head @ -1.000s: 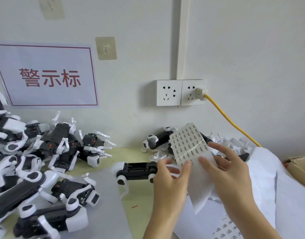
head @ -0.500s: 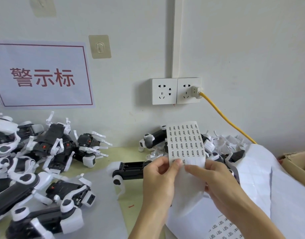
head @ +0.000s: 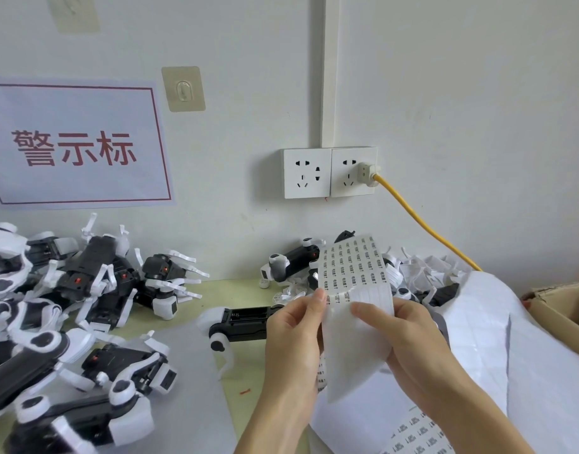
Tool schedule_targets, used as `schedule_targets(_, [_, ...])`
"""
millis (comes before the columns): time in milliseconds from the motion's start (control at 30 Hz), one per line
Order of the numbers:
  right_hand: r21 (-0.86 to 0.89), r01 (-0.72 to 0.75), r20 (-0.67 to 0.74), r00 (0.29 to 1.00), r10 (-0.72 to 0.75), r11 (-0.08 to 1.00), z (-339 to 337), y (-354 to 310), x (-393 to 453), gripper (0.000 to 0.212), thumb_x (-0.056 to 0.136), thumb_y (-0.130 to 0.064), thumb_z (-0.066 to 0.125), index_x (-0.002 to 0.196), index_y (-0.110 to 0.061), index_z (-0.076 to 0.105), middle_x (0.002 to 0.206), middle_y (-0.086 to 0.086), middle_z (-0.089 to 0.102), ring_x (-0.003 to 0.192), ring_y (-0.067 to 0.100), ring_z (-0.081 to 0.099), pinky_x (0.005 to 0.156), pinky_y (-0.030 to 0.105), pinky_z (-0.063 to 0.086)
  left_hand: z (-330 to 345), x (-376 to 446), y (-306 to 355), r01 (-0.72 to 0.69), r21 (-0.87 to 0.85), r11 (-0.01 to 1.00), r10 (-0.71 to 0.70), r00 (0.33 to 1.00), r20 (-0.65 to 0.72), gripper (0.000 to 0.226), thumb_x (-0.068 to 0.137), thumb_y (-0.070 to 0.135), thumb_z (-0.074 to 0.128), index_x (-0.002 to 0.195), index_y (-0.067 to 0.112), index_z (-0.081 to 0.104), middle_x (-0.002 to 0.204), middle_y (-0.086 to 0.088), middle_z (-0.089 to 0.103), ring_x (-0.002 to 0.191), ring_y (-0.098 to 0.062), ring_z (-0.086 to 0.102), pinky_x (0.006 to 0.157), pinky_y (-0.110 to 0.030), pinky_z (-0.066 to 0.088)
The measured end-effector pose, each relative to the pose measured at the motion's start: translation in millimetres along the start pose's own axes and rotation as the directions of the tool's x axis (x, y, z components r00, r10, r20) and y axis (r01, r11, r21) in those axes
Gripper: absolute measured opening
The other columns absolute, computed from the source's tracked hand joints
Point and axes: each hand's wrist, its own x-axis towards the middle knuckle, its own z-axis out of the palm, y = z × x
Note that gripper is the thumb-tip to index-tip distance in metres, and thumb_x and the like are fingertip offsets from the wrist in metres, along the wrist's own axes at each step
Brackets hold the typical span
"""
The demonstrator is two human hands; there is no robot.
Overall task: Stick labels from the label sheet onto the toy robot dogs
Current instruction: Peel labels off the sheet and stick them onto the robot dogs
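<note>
Many toy robot dogs, black and white, lie heaped well left of the grip on the yellow-green table. One single dog lies on its side just left of the grip, long axis running left-right, battery slot facing the camera, partly hidden behind the left hand.

Left hand: thumb and fingers pinch the left edge of the label sheet. Right hand: thumb lies across the sheet's front, fingers curl behind it, gripping the right edge. Sheet is held upright between both hands, long axis near vertical, top leaning slightly right and toward the wall. Printed labels fill the part above the grip; the rows at thumb level look mostly bare, and blank backing hangs below the grip.

Behind the sheet, a second pile of dogs against the wall. Right of the grip, loose white paper sheets; a cardboard box at far right. Above the grip, wall sockets with a yellow cable plugged in.
</note>
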Motion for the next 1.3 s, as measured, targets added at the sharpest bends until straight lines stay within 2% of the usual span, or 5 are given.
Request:
schedule_targets(267, [-0.163,0.013,-0.117,0.993,-0.032,0.987,4.4,-0.5,-2.7,0.019,0.089,-0.017,0.070,0.082,-0.032,0.079,0.084,0.001,0.078,0.077,0.017,0.076,0.061,0.031,0.055,-0.4,-4.1,-4.2,-0.426,0.489,0.761,0.529,0.844,-0.087,0.016,0.087,0.017,0.076,0.079,0.022,0.063,0.074,0.006,0.065,0.067,-0.011,0.059,0.061,-0.020,0.045])
schedule_targets(467, [-0.294,0.071,-0.175,0.976,-0.127,0.953,6.3,1.4,-1.8,0.014,0.084,-0.023,0.071,0.077,-0.033,0.077,0.075,-0.004,0.077,0.073,0.015,0.073,0.062,0.031,0.057,0.8,-4.3,-7.3,-0.587,0.693,0.418,0.656,0.723,0.217,0.017,0.084,0.006,0.077,0.082,0.021,0.071,0.085,0.015,0.061,0.088,-0.002,0.057,0.072,-0.009,0.038])
schedule_targets(633, [-0.343,0.126,-0.103,0.980,-0.171,0.931,5.8,0.3,-2.9,0.030,0.088,-0.013,0.069,0.075,-0.040,0.078,0.074,-0.007,0.076,0.069,0.008,0.073,0.055,0.012,0.052,-0.2,-4.1,-8.9,-0.567,0.711,0.416,0.616,0.751,0.238,0.011,0.087,0.007,0.075,0.087,0.018,0.073,0.084,0.013,0.066,0.083,-0.002,0.060,0.072,-0.009,0.040])
schedule_targets(867, [-0.437,0.165,-0.098,0.969,-0.229,0.884,5.9,3.3,-3.3,0.017,0.087,-0.017,0.070,0.076,-0.028,0.077,0.069,0.001,0.075,0.070,0.023,0.072,0.061,0.033,0.057,-0.5,-2.8,-9.4,-0.553,0.701,0.449,0.585,0.776,0.238,0.009,0.090,0.010,0.072,0.085,0.018,0.073,0.080,0.013,0.067,0.077,-0.001,0.061,0.068,-0.011,0.043])
schedule_targets(1300, [-0.496,0.203,-0.059,0.962,-0.266,0.844,2.0,0.4,-5.3,0.018,0.087,-0.018,0.070,0.077,-0.031,0.078,0.069,-0.003,0.075,0.069,0.018,0.072,0.063,0.033,0.057,-1.5,-0.4,-11.3,-0.547,0.648,0.530,0.537,0.808,0.243,0.016,0.091,0.009,0.069,0.080,0.021,0.071,0.074,0.015,0.066,0.076,-0.004,0.062,0.061,-0.011,0.041])
